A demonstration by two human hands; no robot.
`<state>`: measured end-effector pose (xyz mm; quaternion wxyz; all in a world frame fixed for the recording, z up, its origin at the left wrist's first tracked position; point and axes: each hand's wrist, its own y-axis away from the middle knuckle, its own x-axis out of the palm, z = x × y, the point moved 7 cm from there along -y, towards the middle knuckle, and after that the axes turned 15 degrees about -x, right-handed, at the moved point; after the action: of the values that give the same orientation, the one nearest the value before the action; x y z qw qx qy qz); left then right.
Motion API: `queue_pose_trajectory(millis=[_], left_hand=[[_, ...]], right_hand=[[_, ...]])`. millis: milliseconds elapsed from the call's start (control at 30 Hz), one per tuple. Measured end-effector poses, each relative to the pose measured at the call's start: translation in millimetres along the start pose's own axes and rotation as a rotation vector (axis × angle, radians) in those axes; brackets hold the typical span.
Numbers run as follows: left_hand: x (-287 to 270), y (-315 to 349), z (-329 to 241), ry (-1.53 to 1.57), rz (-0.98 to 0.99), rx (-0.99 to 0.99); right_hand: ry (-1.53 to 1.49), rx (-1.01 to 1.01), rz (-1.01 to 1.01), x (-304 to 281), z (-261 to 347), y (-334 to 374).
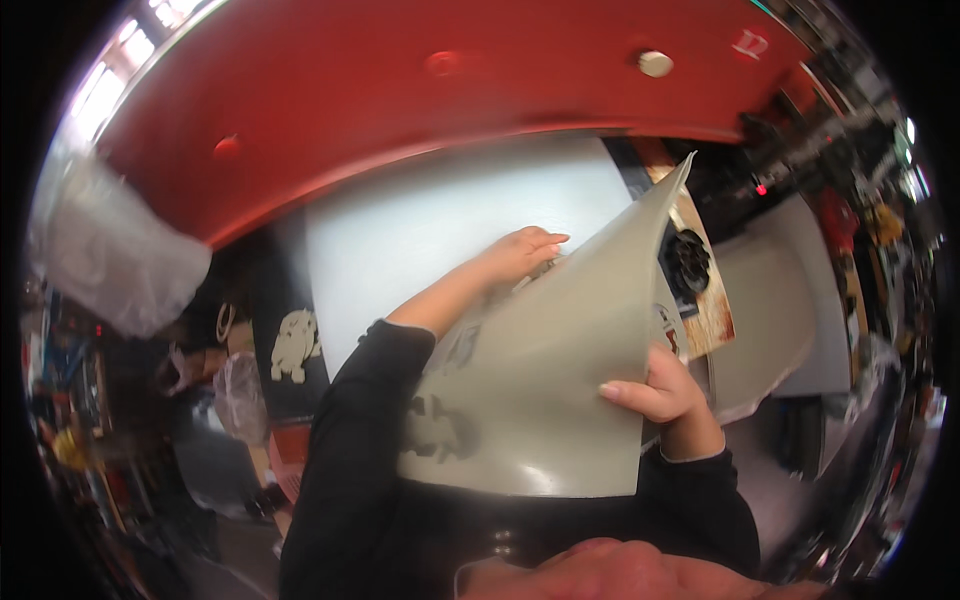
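Note:
A large, limp beige-grey sheet (560, 380) with cut-out shapes along its left side is lifted and bowed in front of me. My right hand (668, 390) grips its right edge, with the thumb on the near face. Over the white board (420, 215), my left hand (525, 257) is at the sheet's far left edge. Its fingers are drawn together, and the sheet partly hides whatever lies beneath them. To the right of the sheet, a black looped cutting die (688, 262) rests on a stained brown board (715, 315).
A wide red machine beam (430, 110) spans above the white board. Beige cut pieces (295, 345) lie on a dark surface to the left. More beige sheet material (765, 310) is at the right. A clear plastic bag (120, 245) hangs at the far left.

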<state>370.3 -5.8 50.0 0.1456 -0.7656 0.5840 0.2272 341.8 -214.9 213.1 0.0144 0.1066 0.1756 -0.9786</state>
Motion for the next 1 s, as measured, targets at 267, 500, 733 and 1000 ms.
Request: queue_pose_trajectory(millis=[267, 500, 733, 1000], left_hand=[[7, 7, -1, 0.103, 0.349, -0.442], [-1, 25, 9, 0.155, 0.338, -0.497], [-17, 68, 9, 0.141, 0.201, -0.5], [-26, 102, 0, 0.043, 0.098, -0.453]], right_hand=[[-0.027, -0.073, 0.009, 9, 13, -28], [0.048, -0.293, 0.044, 25, 24, -49], [-0.055, -0.118, -0.028, 47, 16, -60], [-0.017, -0.129, -0.097, 35, 26, -51]])
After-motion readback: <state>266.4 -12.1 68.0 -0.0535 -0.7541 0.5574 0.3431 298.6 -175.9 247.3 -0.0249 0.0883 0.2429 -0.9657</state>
